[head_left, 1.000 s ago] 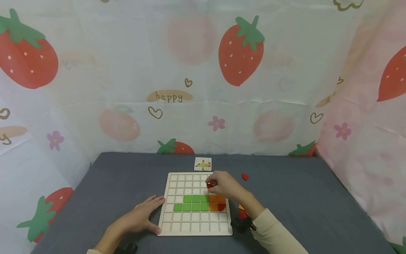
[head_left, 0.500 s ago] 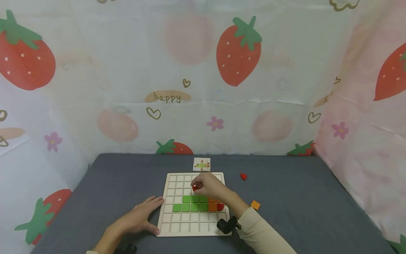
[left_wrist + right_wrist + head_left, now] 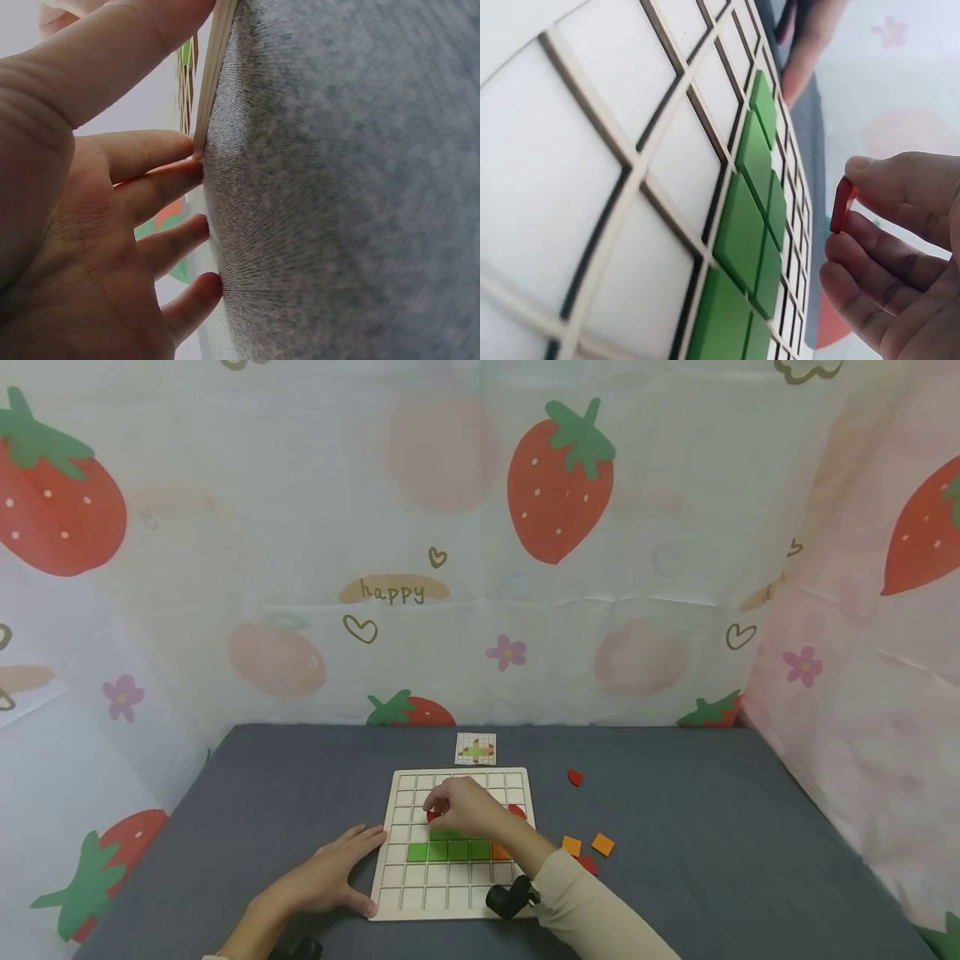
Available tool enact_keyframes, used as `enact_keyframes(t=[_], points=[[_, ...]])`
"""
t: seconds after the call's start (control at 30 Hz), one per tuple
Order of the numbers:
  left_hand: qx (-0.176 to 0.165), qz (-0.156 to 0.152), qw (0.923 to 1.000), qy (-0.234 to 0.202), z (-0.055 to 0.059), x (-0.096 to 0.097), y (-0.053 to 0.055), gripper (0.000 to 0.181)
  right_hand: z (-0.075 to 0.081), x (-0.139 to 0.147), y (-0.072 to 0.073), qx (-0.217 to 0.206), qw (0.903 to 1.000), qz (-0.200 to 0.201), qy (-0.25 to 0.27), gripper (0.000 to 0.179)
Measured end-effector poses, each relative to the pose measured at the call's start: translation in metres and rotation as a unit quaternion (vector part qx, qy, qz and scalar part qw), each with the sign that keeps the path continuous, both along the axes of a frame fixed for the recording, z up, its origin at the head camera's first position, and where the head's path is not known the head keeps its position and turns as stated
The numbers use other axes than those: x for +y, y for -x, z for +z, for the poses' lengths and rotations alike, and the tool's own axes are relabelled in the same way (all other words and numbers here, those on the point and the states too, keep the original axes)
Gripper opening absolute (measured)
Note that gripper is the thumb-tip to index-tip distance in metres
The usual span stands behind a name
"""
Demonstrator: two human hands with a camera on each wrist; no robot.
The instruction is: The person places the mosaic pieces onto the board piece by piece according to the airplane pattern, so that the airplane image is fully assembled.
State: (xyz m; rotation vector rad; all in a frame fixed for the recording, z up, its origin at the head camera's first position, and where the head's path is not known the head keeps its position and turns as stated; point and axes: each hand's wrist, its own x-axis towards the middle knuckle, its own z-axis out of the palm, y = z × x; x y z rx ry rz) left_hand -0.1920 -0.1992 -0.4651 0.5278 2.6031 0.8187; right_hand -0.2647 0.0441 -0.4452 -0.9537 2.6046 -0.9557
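Observation:
A pale wooden grid board lies on the dark grey table. My left hand touches its left edge with fingers spread; in the left wrist view the thumb and fingertips meet the board's rim. My right hand pinches a small red piece between thumb and fingers, above the board's green squares. In the right wrist view that piece is held apart from the board. An orange square sits right of the green ones, partly under my right forearm. Another red piece shows on the board beyond the arm.
Right of the board lie two loose orange squares and a red piece. A further red piece lies farther back. Behind the board is a small picture card. A strawberry-print curtain surrounds the table.
My right hand has moved left across the board with the red piece in its pinch. Loose pieces on the right have come out from behind the arm. The left hand stays put.

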Motion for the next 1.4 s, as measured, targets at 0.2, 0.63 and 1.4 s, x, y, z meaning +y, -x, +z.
enact_keyframes(t=[0.2,0.63,1.4], points=[[-0.004,-0.004,1.0,0.0,-0.001,-0.001,0.0,0.101,-0.004,-0.015,-0.001,0.002,0.9996,-0.014,-0.025,0.017],[0.002,-0.009,0.9999,-0.008,0.0,-0.001,-0.003,0.1,-0.008,-0.033,-0.005,0.038,0.9963,-0.012,-0.076,0.014],[0.013,-0.016,0.9996,-0.019,-0.001,-0.002,-0.001,0.1,-0.006,-0.035,-0.005,0.074,0.9879,0.013,-0.136,0.021]])
